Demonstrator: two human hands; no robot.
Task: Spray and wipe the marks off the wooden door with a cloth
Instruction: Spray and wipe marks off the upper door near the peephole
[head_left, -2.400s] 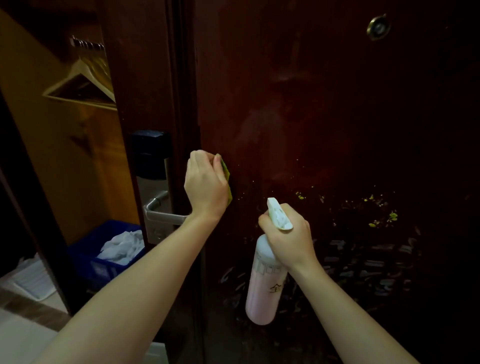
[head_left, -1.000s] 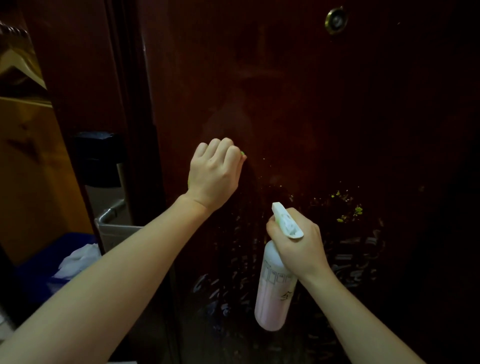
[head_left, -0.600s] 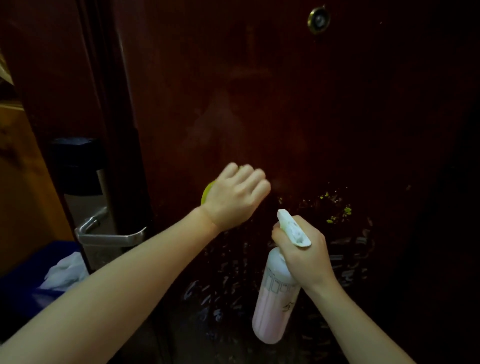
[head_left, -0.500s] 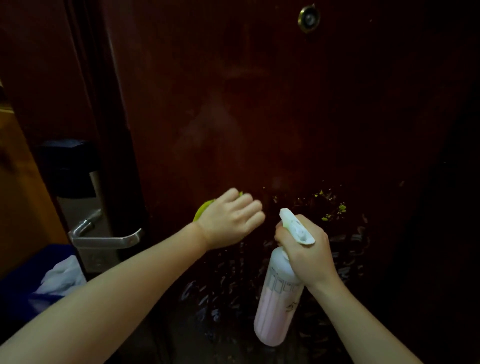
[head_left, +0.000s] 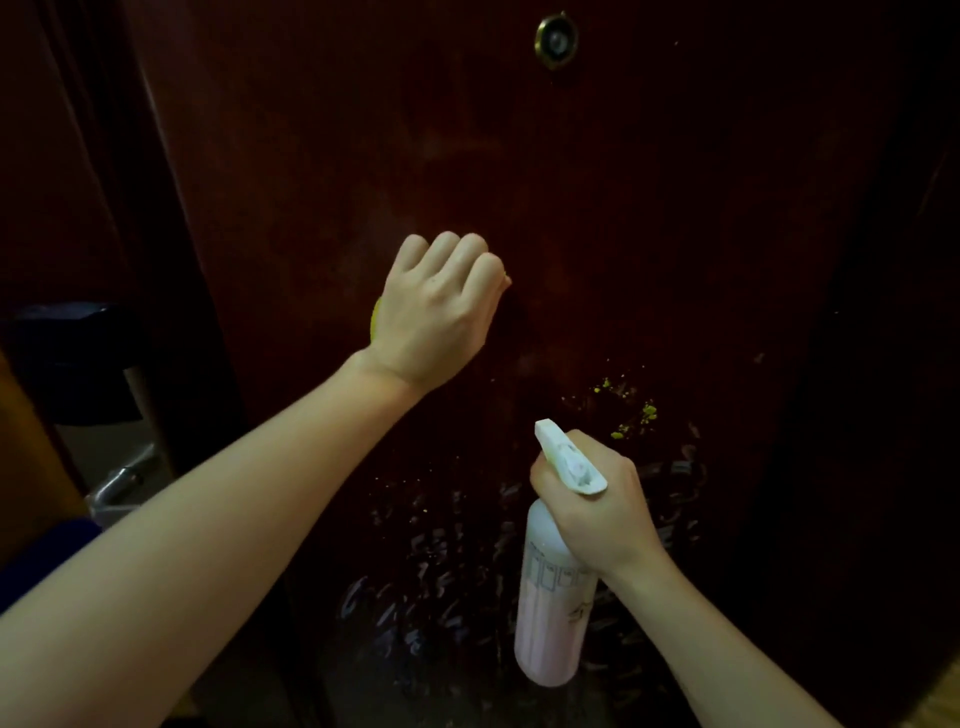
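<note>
Door handle (head_left: 122, 480) low, far left of left grip. Left grip (head_left: 441, 312) curled on yellow cloth (head_left: 375, 317), pressed to wooden door (head_left: 597, 208). Below-right of it, yellow marks (head_left: 639, 413). Right grip (head_left: 597, 504) wrapped round pink spray bottle (head_left: 553, 618), nozzle up.

No text, brand or number can be read anywhere. The pink bottle (head_left: 551, 613) carries a row of small outlined boxes near its shoulder and one dark scribbled sign lower on its side, but both are too small and blurred to make out. The pale smears on the door (head_left: 597, 208) below it form no letters.
</note>
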